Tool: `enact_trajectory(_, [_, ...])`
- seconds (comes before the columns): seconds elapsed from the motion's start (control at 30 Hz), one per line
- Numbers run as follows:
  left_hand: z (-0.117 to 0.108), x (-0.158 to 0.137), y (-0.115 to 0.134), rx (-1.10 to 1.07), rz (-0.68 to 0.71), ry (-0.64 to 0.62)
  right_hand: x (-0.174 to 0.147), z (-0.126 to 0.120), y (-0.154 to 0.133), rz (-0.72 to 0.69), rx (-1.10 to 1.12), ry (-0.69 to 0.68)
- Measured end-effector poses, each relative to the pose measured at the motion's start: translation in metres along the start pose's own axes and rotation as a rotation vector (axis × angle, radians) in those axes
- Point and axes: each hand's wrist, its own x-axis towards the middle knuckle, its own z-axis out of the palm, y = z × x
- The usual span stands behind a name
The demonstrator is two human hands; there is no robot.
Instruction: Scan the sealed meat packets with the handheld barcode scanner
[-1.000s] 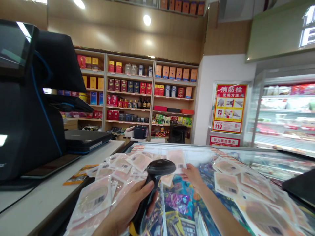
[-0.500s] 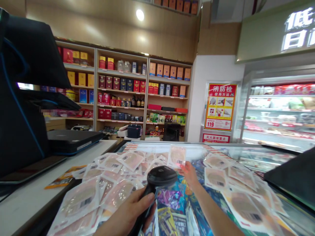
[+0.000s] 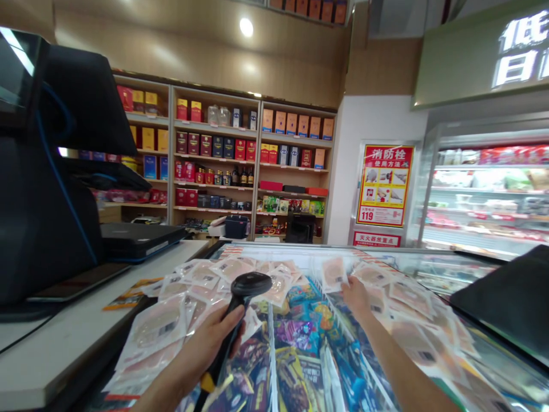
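Observation:
My left hand (image 3: 218,335) is wrapped round the handle of a black barcode scanner (image 3: 251,284), whose head points forward over the glass-topped freezer. Farther out, my right hand (image 3: 357,296) pinches the lower right corner of a flat, clear packet with a pale round item inside (image 3: 334,273). Many similar packets lie in an overlapping pile (image 3: 154,329) on the left of the glass. Another spread of such packets (image 3: 409,294) lies on the right, partly behind my right forearm. Colourful ice cream wrappers (image 3: 295,337) show through the glass between the piles.
At the left, a black checkout terminal (image 3: 72,171) and a flat black device (image 3: 141,240) stand on a white counter (image 3: 64,343). A dark panel (image 3: 506,297) juts in at the right. Behind are shelves of boxes (image 3: 214,146) and a lit fridge (image 3: 489,194).
My right hand has carried the packet to the right, toward the right-hand spread. The scanner in my left hand has moved left and away from the packet, uncovering more of the wrappers.

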Motion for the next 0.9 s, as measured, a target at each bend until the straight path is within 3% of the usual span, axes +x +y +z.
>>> enact_trajectory(0.2, [0.001, -0.002, -0.003, -0.006, 0.025, 0.097, -0.004, -0.039, 0.007, 0.099, -0.408, 0.054])
enact_trajectory(0.4, [-0.001, -0.001, -0.008, 0.029, -0.004, 0.084, -0.009, -0.045, 0.009, 0.128, -0.531, 0.043])
enact_trajectory(0.57, [-0.007, 0.002, -0.013, 0.039, -0.021, 0.029, -0.006, -0.042, 0.017, 0.032, -0.675, 0.021])
enact_trajectory(0.77, [-0.004, 0.001, -0.010, 0.034, -0.026, 0.033, -0.017, -0.029, -0.007, -0.144, -0.688, 0.207])
enact_trajectory(0.83, [-0.004, 0.001, -0.010, 0.022, -0.026, 0.041, -0.027, -0.017, -0.029, -0.182, -0.612, 0.128])
enact_trajectory(0.9, [-0.004, 0.003, -0.011, 0.019, -0.032, 0.047, -0.041, 0.000, -0.052, -0.190, -0.510, -0.092])
